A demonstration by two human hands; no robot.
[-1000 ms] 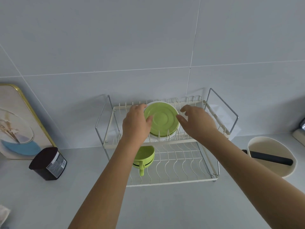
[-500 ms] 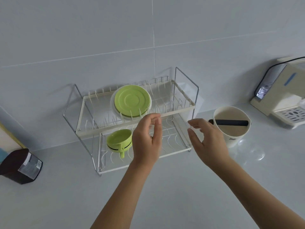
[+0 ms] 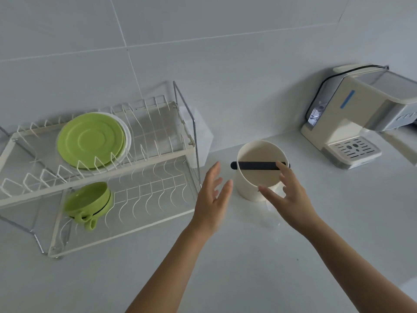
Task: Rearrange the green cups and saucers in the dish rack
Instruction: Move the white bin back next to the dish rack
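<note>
Both hands, left hand [image 3: 211, 199] & right hand [image 3: 290, 199], hang open, holding nothing, by the rack's [image 3: 144, 155] right edge; green saucers [image 3: 90, 141] up top, cups [image 3: 89, 203] below, prob. to drain.

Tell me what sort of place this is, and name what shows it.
Most likely a home kitchen counter. A two-tier dish rack holds green saucers above and green cups below, a cream coffee machine stands against the tiled wall, and a knock box sits between them.
</note>
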